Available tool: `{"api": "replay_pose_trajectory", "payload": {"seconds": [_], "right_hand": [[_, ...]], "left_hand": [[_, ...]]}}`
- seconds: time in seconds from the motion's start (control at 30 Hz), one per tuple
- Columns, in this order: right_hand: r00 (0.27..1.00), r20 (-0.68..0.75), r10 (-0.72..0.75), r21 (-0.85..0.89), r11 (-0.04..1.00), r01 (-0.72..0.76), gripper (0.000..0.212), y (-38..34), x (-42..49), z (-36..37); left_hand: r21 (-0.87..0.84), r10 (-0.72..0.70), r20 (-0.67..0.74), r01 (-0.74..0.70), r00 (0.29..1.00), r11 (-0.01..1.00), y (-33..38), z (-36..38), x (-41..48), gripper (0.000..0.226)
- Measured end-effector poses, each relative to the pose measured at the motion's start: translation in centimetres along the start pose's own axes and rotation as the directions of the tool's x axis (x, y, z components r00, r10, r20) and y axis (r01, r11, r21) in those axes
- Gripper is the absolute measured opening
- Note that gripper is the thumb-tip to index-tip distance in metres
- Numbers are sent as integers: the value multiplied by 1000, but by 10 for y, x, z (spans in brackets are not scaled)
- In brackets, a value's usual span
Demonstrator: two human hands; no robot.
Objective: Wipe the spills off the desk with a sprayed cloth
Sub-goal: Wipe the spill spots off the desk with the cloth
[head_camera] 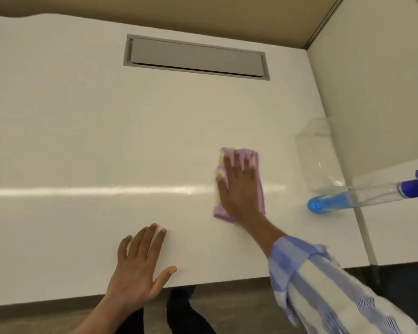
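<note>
Purple folded cloth [239,186] under flat right hand [238,189]

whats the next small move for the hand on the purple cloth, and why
Probably slide the right hand, pressed flat on the purple cloth, leftward along the desk. The broad surface to its left looks unwiped, while the spray bottle stands close on the right. The left hand rests flat near the front edge.

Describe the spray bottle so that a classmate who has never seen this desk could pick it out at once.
Start at the white desk and move to its right edge, past the right hand pressing the purple cloth. The spray bottle stands there: clear, with blue liquid at its base and a blue trigger head, the only blue thing on the desk.
</note>
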State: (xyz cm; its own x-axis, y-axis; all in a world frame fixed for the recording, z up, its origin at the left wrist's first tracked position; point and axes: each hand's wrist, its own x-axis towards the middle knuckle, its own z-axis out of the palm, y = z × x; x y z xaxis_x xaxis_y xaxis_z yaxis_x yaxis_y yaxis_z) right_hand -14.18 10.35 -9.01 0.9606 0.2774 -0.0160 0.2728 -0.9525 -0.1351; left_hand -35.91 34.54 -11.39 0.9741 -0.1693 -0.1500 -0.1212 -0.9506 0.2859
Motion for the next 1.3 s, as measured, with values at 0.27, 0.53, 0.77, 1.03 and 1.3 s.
{"api": "replay_pose_trajectory", "payload": {"seconds": [0.27,0.53,0.77,1.03,1.3], "right_hand": [[826,89,-556,-75,823,562,63,48,34,5],[956,-6,292,27,956,-292,61,75,216,-21],[994,64,-86,-85,992,91,65,-38,205,-5],[763,83,-642,131,766,630,56,-118,12,23],[993,96,-73,191,980,53,54,-55,-132,8]], "left_hand": [[34,-1,-42,2,999,999,-2,8,0,83],[49,29,-117,-23,993,999,-4,17,-2,87],[65,48,-126,-40,991,997,-4,19,-4,87],[31,57,-119,-54,991,998,-1,3,-3,78],[-188,-63,-99,44,993,981,8,-22,-63,73]]}}
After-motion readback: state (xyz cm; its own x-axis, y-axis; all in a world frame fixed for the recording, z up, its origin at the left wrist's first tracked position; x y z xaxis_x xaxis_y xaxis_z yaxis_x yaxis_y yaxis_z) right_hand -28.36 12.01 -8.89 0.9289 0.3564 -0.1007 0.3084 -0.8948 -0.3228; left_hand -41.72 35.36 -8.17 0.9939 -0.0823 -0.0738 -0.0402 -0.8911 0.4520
